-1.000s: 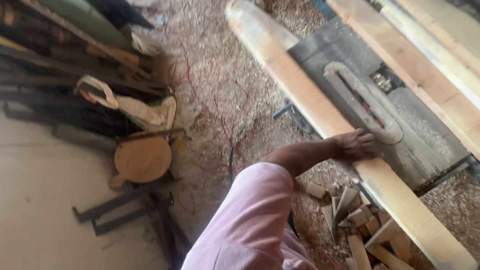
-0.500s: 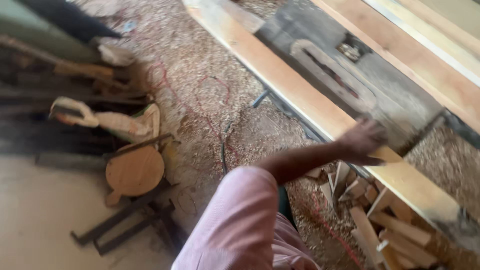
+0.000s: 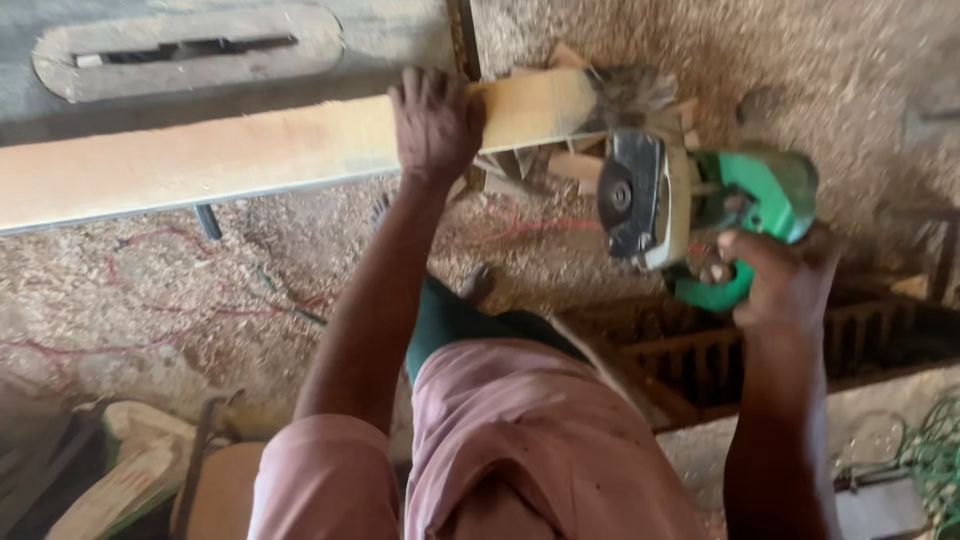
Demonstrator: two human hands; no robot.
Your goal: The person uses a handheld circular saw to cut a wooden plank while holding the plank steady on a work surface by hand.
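While the left hand [image 3: 436, 122] presses down flat on the long wooden plank [image 3: 250, 155], its fingers are spread and curled over the plank's far edge rather than closed around it. That plank runs from the left edge of the frame to just right of centre in the upper part of the picture, lying along the near side of a grey saw table [image 3: 230, 45] whose oval blade slot sits at the upper left. The plank's right end reaches past the table's corner and looks blurred.

Just beside that end, in the upper right of the frame, the right hand [image 3: 785, 280] grips a green handheld power saw [image 3: 700, 205]. Its fingers are wrapped tight around the green handle, and the tool's dark round guard faces left, close to the plank's end, though whether they touch cannot be told.

Behind the plank's end lies a heap of short wood offcuts [image 3: 560, 160] on a floor thick with sawdust [image 3: 150, 290]. Thin red cord [image 3: 130, 345] trails over the sawdust at the left. A dark slatted wooden frame [image 3: 720, 355] rests at the lower right, below the saw. The person's pink sleeves and shirt [image 3: 520, 440] fill the bottom centre.
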